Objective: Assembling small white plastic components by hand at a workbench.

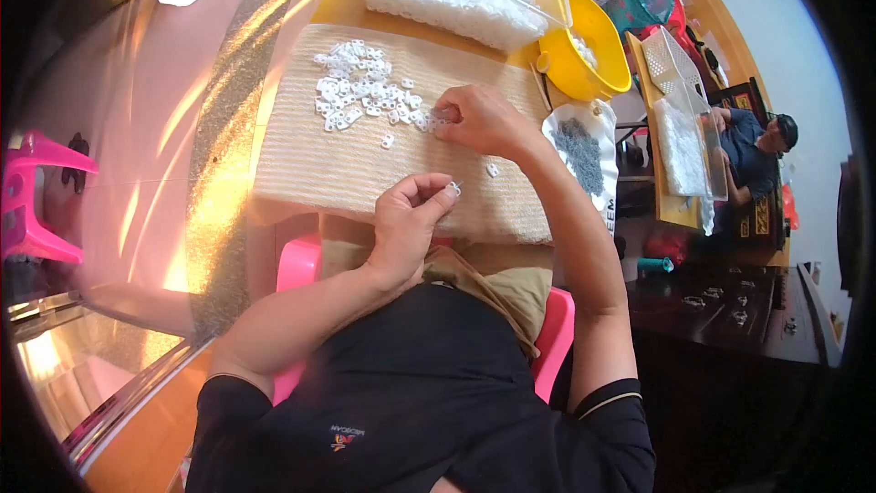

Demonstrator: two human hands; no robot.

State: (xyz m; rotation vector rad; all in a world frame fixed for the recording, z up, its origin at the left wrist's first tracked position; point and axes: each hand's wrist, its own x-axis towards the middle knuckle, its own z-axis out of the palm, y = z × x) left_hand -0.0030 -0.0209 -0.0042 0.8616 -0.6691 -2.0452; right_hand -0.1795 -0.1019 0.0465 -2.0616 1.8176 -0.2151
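Note:
My left hand (408, 224) is near the front edge of the cloth-covered table, with thumb and forefinger pinching a small white plastic piece (453, 189). Farther off, my right hand (485, 120) reaches down at the right edge of a loose pile of small white plastic pieces (351, 82) with dark holes. Its fingers are curled together among several pieces, and what they grip is hidden. One single piece (388, 141) lies in front of the pile, and another (493, 170) rests below my right wrist.
A clear bin (461, 32) of white parts stands at the back, beside a yellow basin (607, 82). Small grey parts (579, 151) lie on a white bag at the right. A person (757, 146) sits at another table farther right. A pink stool (36, 201) stands at the left.

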